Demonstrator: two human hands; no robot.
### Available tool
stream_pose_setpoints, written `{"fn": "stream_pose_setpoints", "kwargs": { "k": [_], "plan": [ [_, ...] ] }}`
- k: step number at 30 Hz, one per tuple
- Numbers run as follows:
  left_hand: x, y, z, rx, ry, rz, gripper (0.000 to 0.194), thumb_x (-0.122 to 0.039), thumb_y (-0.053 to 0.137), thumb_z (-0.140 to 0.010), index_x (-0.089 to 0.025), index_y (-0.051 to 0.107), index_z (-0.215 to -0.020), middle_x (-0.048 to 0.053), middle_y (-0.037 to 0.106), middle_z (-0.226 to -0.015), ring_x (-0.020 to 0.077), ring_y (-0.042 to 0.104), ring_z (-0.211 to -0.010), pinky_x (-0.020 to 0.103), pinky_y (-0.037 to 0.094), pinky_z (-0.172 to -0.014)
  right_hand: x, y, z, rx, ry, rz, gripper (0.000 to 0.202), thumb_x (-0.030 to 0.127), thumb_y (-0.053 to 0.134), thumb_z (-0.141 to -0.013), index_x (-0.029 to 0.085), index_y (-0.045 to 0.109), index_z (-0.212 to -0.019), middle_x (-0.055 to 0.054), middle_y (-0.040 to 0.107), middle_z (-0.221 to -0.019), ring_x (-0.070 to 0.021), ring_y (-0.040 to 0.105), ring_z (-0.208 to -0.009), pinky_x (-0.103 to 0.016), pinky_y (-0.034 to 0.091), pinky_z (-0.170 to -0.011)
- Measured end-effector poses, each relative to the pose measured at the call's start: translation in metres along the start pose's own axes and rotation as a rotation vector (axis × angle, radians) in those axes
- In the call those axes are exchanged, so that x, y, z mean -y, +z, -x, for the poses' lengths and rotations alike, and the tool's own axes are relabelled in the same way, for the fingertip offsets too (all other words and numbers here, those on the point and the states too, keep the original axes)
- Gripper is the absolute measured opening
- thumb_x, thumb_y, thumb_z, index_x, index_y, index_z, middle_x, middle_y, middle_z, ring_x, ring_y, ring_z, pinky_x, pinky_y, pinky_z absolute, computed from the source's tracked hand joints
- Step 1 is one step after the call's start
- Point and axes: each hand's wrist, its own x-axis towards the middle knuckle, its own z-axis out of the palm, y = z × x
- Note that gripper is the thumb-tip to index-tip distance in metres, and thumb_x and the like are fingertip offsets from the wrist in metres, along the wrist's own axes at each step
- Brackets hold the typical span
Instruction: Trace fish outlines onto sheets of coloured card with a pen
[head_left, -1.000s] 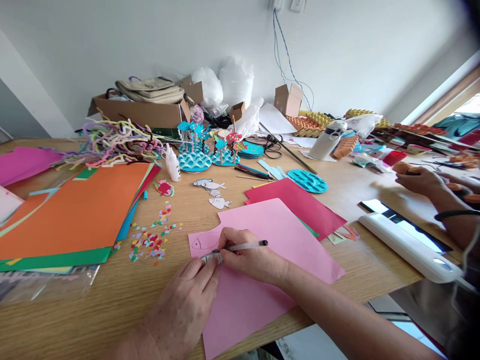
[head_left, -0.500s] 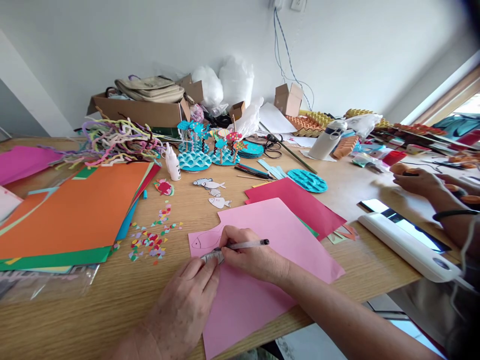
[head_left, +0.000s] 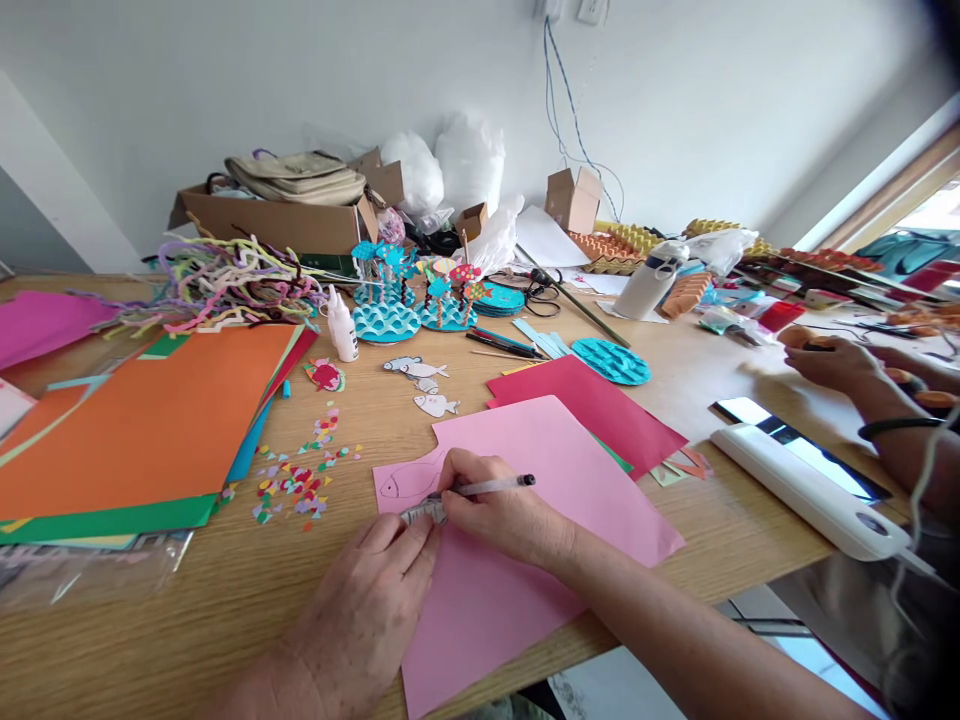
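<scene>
My right hand point(head_left: 502, 508) is closed around a pen point(head_left: 499, 485) with a clear barrel and a dark end cap; its tip is hidden behind my fingers. Under it lies a sheet of pink paper point(head_left: 487, 620), on which a fish outline point(head_left: 405, 482) with an eye and a gill line is drawn. The fingers of my left hand point(head_left: 375, 590), bent and held together, press a small grey-and-white paper fish cutout point(head_left: 422, 511) onto the sheet just below that outline. Most of the cutout is covered by both hands. Several other paper fish point(head_left: 435, 404) lie beyond the sheet.
Orange paper point(head_left: 157, 420) tops a stack at left, beside scattered confetti point(head_left: 296, 488). A glue bottle point(head_left: 343, 325), blue fish models point(head_left: 386, 320) and red paper point(head_left: 585, 405) lie farther back. At right are a white device point(head_left: 810, 490) and another person's hand point(head_left: 840, 362).
The whole view has shifted very slightly. Both hands, the pen and the pink paper keep nearly the same places relative to one another.
</scene>
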Motion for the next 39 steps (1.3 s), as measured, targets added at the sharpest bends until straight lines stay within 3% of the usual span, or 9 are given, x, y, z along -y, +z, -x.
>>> {"fn": "stream_pose_setpoints", "kwargs": {
  "k": [6,11,23,39],
  "plan": [
    [0.0,-0.003,-0.004,-0.049,0.01,-0.026,0.039,-0.006,0.033,-0.086,-0.01,0.056,-0.117,0.011,0.06,-0.112,0.0248,0.053,-0.096,0.04,0.043,-0.088,-0.001,0.001,0.002,-0.028,-0.014,0.021,0.016,0.003,0.047,-0.067,0.019,0.046,-0.065,0.008,0.046,-0.054,-0.0073,0.038,-0.049,-0.017,0.03,-0.046],
    [0.0,-0.003,-0.004,-0.064,0.014,-0.015,0.039,-0.007,0.034,-0.086,-0.011,0.054,-0.119,0.011,0.056,-0.12,0.024,0.051,-0.102,0.039,0.041,-0.092,-0.003,0.0,0.002,-0.038,-0.015,0.026,0.017,0.002,0.047,-0.066,0.019,0.046,-0.065,0.007,0.047,-0.054,-0.0074,0.039,-0.048,-0.017,0.03,-0.046],
    [0.002,-0.004,-0.004,0.0,-0.004,-0.002,0.042,-0.008,0.036,-0.085,-0.012,0.049,-0.125,0.012,0.053,-0.125,0.0256,0.05,-0.107,0.04,0.043,-0.088,-0.004,0.003,0.005,-0.07,-0.047,0.113,0.016,0.003,0.048,-0.067,0.019,0.045,-0.067,0.006,0.048,-0.055,-0.0079,0.041,-0.05,-0.018,0.031,-0.049],
    [0.001,-0.005,-0.005,-0.03,-0.032,-0.02,0.039,-0.006,0.037,-0.085,-0.013,0.055,-0.119,0.011,0.057,-0.119,0.0248,0.052,-0.1,0.039,0.044,-0.085,0.001,0.004,0.012,-0.01,-0.064,0.151,0.016,0.004,0.045,-0.067,0.02,0.044,-0.07,0.006,0.047,-0.054,-0.0085,0.04,-0.048,-0.019,0.031,-0.049]
  ]
}}
